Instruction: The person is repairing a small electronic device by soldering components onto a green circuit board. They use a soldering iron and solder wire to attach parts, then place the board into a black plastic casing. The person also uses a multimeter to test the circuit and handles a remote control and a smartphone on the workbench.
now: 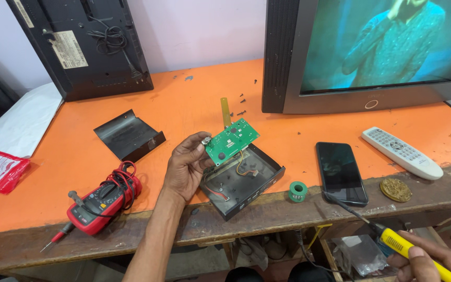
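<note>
The left hand [186,167] pinches a small green circuit board [232,141] by its left edge, fingers closed on it near a round metal connector, and tilts it up over an open black metal case [246,183] that sits at the front edge of the orange workbench [184,104]. The board looks light and stiff but fragile, so the bare edge, clear of the soldered parts, is the sound place to grip it; thin coloured wires [244,166] tether it to the case, which limits how far it can be lifted. Inside the case lie those wires and what may be a few loose screws, though the view is too small to be sure. The right hand [426,261], low at the corner, is wrapped around a yellow-handled soldering iron [387,237], its tip pointing toward a dark smartphone [340,172]. A green solder spool [298,191] stands just beside the case. A black cover [129,134] lies apart to the left, near a red multimeter [103,201]; a white remote [402,152] rests before the television [371,52].
</note>
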